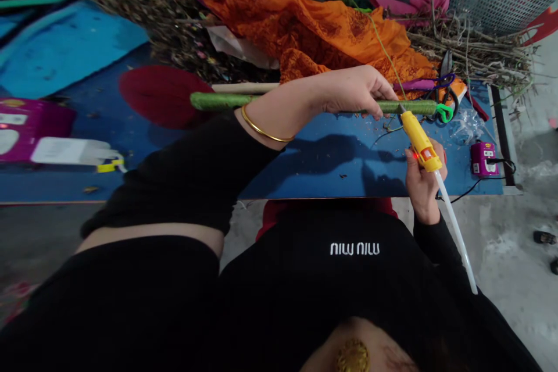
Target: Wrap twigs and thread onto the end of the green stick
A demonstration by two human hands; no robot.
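My left hand is closed around a long stick wrapped in green yarn, which lies level above the blue table. A thin green yarn strand runs from the orange cloth side down to the stick, just right of my fingers. In my right hand is a yellow hot glue gun, its nozzle at the wrapped stick, touching or very close. A long white glue stick sticks out of the gun's back end. Bright green yarn loops at the stick's right end.
Behind the stick lie orange cloth, scissors and a heap of dry twigs. A purple box with a cord stands at the right edge of the table. Another purple box and a dark red oval piece are left.
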